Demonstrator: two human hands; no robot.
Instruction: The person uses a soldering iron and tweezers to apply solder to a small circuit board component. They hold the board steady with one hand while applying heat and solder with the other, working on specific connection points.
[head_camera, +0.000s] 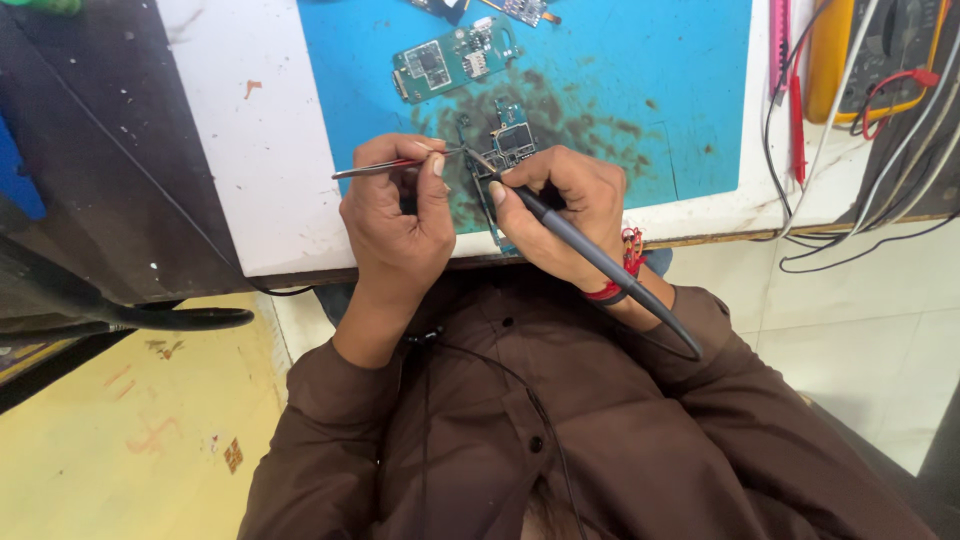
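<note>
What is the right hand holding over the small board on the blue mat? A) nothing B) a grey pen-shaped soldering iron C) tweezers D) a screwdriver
B: the right hand grips a grey pen-shaped soldering iron, tip at the small circuit board; the left hand holds the tweezers.

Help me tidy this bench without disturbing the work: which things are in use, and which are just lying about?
In use: tweezers in left hand; grey soldering iron in right hand; small circuit board.

Lying about: green circuit board, yellow multimeter, red probe, white cables.
</note>
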